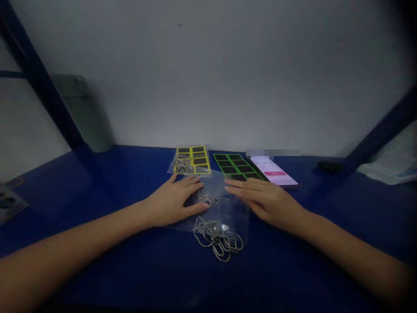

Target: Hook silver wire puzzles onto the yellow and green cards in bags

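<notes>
My left hand [176, 200] lies flat with fingers stretched out on a clear plastic bag [224, 213] on the blue table [124, 243]. From the other side, my right hand [263, 200] rests palm down on the same bag, fingers extended. A few silver wire clips [208, 200] lie between the two hands. At the near end of the bag sits a pile of several silver wire clips [218, 239]. Neither hand grips anything.
Behind the hands lie a yellow sheet of black pads [195, 158] with a small bag of clips [180, 165] on it, a green sheet of black pads [236, 167] and a lit phone [275, 171]. Blue frame struts [42, 82] rise left and right. Papers [387, 169] lie far right.
</notes>
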### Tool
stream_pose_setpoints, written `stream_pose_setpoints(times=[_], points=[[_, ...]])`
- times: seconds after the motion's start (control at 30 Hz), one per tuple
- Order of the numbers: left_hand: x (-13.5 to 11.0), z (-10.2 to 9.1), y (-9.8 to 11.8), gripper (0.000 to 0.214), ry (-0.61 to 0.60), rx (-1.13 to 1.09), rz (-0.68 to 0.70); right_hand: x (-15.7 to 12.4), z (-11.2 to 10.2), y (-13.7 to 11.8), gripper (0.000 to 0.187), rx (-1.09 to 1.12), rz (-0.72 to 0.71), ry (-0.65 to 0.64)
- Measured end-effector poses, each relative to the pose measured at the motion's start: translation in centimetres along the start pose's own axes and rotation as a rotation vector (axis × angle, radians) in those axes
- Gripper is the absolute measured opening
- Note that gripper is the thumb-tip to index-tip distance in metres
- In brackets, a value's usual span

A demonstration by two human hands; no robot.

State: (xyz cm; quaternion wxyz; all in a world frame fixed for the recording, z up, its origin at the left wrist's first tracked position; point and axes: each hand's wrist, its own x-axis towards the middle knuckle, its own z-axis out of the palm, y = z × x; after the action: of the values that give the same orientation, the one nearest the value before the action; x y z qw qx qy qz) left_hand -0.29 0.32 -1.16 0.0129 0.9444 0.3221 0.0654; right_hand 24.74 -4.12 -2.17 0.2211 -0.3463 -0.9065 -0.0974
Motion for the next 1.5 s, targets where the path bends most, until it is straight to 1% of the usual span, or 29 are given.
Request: stream_pose_setpoints(times=[0.1, 0.17, 0.27, 0.43, 0.53, 0.73, 0.87, 0.93, 1.0, 1.03, 1.1, 1.2, 1.27, 1.37, 1.43, 1.5], points=[[0.0, -0.2, 0.0, 0.06, 0.017, 0.002, -0.001, -0.1, 0.3, -0.1, 0.037, 0.041, -0.018, -0.042], [0.1, -0.3, 0.0, 0.062, 0.016, -0.008, 0.029, -0.1, 0.3, -0.2, 0.037, 0.067, -0.02, -0.056], [0.4, -0.3, 0.0, 0.063, -0.027, -0.049, 0.076, 0.0, 0.2, -0.3, 0.038, 0.114, -0.019, -0.062], [0.4, -0.3, 0.1, 0.062, -0.134, -0.134, 0.051, 0.1, -0.1, -0.3, 0.037, 0.108, -0.023, -0.066], [0.3, -0.3, 0.0, 0.06, -0.134, -0.15, 0.064, 0.1, -0.1, -0.3, 0.035, 0.074, -0.029, -0.038], [0.3, -0.2, 0.0, 0.057, -0.119, -0.158, 0.071, 0.1, -0.2, -0.5, 0.032, 0.057, -0.004, 0.083], [0.3, 0.0, -0.1, 0.055, -0.113, -0.172, 0.083, 0.3, -0.3, -1.0, 0.028, 0.109, 0.014, 0.174], [0.4, 0.1, -0.1, 0.054, -0.111, -0.181, 0.087, 0.5, -0.4, -1.4, 0.026, 0.139, 0.086, 0.27], [0.4, 0.1, -0.1, 0.052, -0.107, -0.185, 0.079, 0.7, -0.4, -1.8, 0.024, 0.178, 0.19, 0.369], [0.4, 0.1, -0.1, 0.051, -0.106, -0.184, 0.073, 0.7, -0.3, -1.9, 0.025, 0.212, 0.237, 0.405], [0.4, 0.1, 0.0, 0.05, -0.105, -0.18, 0.064, 0.8, -0.1, -2.1, 0.03, 0.312, 0.305, 0.429], [0.4, 0.1, 0.0, 0.049, -0.089, -0.177, 0.062, 0.9, 0.2, -2.3, 0.043, 0.494, 0.33, 0.386], [0.3, 0.1, 0.0, 0.049, -0.074, -0.173, 0.064, 0.9, 0.2, -2.4, 0.048, 0.548, 0.309, 0.325], [0.3, 0.0, 0.1, 0.048, -0.058, -0.161, 0.062, 1.0, 0.1, -2.6, 0.048, 0.507, 0.258, 0.24], [0.3, 0.1, 0.1, 0.047, -0.045, -0.155, 0.063, 0.9, 0.1, -2.5, 0.05, 0.466, 0.223, 0.214], [0.3, 0.1, 0.1, 0.045, -0.028, -0.156, 0.064, 0.8, 0.2, -2.5, 0.055, 0.465, 0.209, 0.2]])
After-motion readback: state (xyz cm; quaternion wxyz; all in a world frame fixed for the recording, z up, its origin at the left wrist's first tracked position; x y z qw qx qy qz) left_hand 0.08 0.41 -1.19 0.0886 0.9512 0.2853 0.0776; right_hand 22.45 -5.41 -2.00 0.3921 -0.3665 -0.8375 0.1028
